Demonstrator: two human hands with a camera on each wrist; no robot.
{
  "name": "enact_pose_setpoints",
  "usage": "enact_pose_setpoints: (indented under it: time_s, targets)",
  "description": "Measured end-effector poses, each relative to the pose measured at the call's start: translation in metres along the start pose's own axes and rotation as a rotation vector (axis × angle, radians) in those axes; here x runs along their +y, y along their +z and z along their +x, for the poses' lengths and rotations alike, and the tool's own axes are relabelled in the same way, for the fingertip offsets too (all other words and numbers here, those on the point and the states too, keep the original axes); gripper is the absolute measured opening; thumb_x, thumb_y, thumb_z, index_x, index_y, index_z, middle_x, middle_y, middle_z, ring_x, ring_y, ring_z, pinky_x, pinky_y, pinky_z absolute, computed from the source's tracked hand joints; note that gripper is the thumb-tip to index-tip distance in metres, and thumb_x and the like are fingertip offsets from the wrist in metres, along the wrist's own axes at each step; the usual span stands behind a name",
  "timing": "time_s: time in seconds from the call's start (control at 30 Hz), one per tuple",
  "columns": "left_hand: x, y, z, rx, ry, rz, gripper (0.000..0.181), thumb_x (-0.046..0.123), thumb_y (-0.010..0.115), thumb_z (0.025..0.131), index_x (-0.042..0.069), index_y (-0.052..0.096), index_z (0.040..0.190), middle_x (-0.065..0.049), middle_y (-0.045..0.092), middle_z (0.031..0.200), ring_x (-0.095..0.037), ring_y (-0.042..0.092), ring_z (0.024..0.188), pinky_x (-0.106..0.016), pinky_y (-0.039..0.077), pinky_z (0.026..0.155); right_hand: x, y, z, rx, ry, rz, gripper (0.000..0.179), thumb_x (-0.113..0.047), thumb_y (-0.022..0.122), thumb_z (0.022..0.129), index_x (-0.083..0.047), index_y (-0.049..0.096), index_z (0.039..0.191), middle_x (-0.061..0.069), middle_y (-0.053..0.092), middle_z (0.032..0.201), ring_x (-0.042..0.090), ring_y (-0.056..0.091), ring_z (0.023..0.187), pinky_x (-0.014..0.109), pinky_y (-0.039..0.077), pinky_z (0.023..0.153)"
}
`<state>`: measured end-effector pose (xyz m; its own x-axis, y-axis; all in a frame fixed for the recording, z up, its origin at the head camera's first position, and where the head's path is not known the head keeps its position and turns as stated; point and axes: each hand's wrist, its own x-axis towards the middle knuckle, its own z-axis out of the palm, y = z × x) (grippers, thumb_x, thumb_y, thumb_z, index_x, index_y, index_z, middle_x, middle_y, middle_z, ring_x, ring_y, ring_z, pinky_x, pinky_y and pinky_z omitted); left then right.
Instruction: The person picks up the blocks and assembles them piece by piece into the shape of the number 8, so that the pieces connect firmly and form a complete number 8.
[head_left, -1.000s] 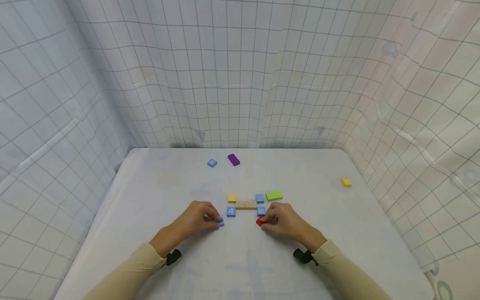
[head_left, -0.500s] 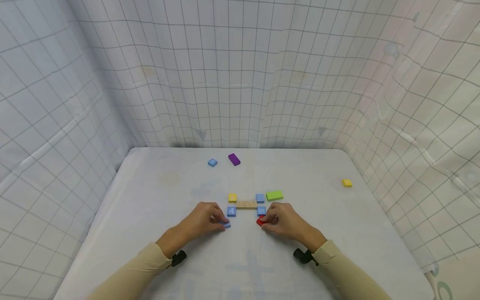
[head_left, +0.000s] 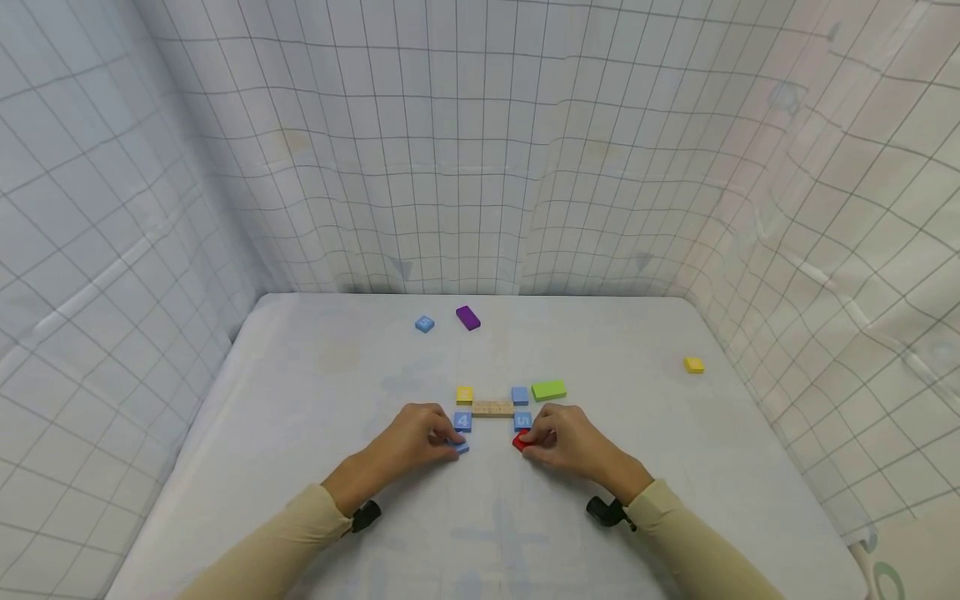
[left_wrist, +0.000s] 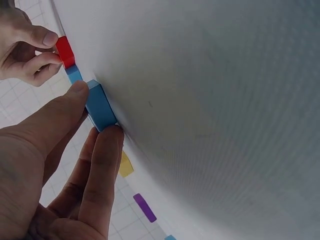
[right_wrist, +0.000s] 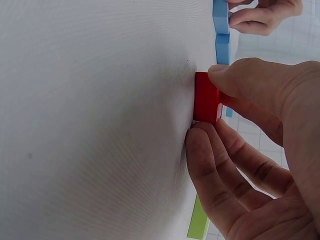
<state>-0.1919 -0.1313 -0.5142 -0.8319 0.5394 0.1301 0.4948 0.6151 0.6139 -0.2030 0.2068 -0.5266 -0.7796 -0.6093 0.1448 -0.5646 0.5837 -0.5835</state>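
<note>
My left hand pinches a blue block between thumb and fingertips, low on the table just in front of the blue tile marked 4. Opposite it, my right hand pinches a red block in front of the blue tile marked 5. Between these two numbered tiles, slightly behind, lies a wooden strip. A yellow tile is at its left end and another blue block at its right end. Fingers partly cover both held blocks in the head view.
Beside the right blue block lies a lime green block. Farther back are a purple block and a blue numbered tile. A yellow block sits toward the right edge of the white table. Gridded curtains surround it.
My left hand has slid to the right with its blue block, up close to the tile marked 4. The right hand stays in place on the red block.
</note>
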Motion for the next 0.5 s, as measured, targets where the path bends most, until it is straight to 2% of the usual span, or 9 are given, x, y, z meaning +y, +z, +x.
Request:
enact_pose_setpoints:
  time_s: [0.5]
  targets:
    - [0.0062, 0.0031, 0.0044, 0.024, 0.005, 0.024, 0.016, 0.007, 0.102, 0.089, 0.005, 0.093, 0.102, -0.003, 0.080, 0.095, -0.004, 0.070, 0.083, -0.016, 0.061, 0.073, 0.0003, -0.0002, 0.0000, 0.008, -0.006, 0.004, 0.010, -0.008, 0.095, 0.098, -0.014, 0.093, 0.105, -0.003, 0.079, 0.104, 0.004, 0.073, 0.096, 0.020, 0.065, 0.082]
